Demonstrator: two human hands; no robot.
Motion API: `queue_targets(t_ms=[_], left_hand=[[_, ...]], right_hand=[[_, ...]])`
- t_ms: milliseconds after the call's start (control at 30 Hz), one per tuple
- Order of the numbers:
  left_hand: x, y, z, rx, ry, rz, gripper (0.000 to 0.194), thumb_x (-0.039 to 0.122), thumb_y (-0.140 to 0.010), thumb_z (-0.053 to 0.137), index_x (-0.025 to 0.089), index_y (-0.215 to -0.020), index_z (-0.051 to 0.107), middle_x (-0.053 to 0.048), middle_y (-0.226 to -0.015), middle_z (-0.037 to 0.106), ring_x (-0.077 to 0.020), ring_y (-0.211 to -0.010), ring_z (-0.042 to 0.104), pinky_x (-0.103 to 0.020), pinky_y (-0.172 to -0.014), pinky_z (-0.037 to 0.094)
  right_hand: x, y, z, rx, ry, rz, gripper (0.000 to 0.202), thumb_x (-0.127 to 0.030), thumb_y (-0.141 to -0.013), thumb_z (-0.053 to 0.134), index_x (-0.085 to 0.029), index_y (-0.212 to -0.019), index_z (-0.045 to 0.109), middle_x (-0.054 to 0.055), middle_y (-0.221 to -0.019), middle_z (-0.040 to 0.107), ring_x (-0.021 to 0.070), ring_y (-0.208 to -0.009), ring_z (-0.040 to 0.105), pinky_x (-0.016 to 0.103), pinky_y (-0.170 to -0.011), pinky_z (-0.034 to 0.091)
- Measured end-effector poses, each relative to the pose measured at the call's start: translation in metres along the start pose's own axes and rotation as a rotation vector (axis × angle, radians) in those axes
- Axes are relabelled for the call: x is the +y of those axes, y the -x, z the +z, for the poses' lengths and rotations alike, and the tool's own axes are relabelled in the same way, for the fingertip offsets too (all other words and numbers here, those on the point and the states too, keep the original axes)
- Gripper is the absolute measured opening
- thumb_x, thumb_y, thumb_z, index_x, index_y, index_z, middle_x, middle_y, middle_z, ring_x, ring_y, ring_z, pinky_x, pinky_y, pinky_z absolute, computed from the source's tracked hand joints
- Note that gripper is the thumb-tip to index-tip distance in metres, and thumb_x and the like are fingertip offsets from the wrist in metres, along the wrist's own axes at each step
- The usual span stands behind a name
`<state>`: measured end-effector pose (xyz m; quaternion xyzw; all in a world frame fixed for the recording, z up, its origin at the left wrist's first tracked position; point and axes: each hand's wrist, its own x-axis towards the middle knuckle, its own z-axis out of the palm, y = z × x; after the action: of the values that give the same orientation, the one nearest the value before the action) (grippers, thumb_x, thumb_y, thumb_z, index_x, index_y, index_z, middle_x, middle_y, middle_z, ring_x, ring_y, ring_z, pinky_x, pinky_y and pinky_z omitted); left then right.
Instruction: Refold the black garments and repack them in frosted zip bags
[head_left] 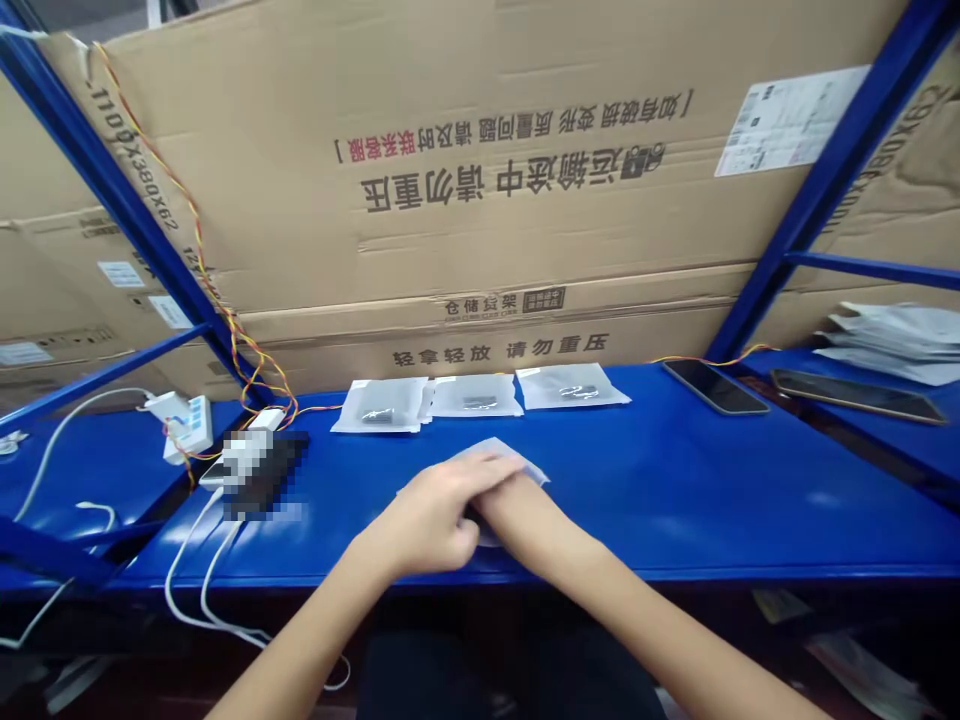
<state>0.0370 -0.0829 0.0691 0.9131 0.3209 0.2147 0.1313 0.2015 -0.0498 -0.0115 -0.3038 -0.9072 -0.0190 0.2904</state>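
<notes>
A whitish translucent pouch (534,472) lies on the blue shelf, mostly covered by both hands. Across the back of my right hand (504,498) lies my left hand (439,505), its fingers stretched out and its thumb bent inward. My right hand is on top of the pouch, with its fingers hidden beneath the left hand. Just behind stand three spots with similar frosted pouches: a left one (381,405), a middle one (477,396) and a right one (572,385), each showing a small dark item inside.
Two phones lie to the right, a nearer-centre phone (716,387) and a farther phone (859,396). Stacked pouches (900,340) sit beyond the blue post. On the left are a white power strip (191,430), cables (191,555) and a blurred-out dark object (266,475). Cardboard (480,240) backs the shelf.
</notes>
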Motion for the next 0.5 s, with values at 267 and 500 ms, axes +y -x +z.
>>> queue_targets(t_ms=[267,500], left_hand=[[-0.009,0.031,0.012,0.175,-0.101,0.016,0.07,-0.002,-0.091,0.044,0.026,-0.155,0.053,-0.004,-0.149,0.067,-0.0188,-0.135,0.066,-0.037,-0.115,0.056],[-0.007,0.061,0.027,0.356,-0.479,0.117,0.031,0.02,-0.105,0.059,0.02,-0.135,0.067,-0.01,-0.124,0.08,-0.026,-0.113,0.077,-0.038,-0.093,0.066]], right_hand=[[0.005,0.04,-0.034,0.226,0.303,-0.14,0.034,-0.002,-0.1,0.054,-0.012,-0.13,0.068,0.014,-0.115,0.079,0.0249,-0.103,0.076,0.033,-0.081,0.065],[0.004,0.039,-0.042,0.405,0.239,-0.176,0.025,-0.005,-0.102,0.051,-0.01,-0.117,0.07,0.014,-0.1,0.077,0.0246,-0.098,0.073,0.032,-0.075,0.063]])
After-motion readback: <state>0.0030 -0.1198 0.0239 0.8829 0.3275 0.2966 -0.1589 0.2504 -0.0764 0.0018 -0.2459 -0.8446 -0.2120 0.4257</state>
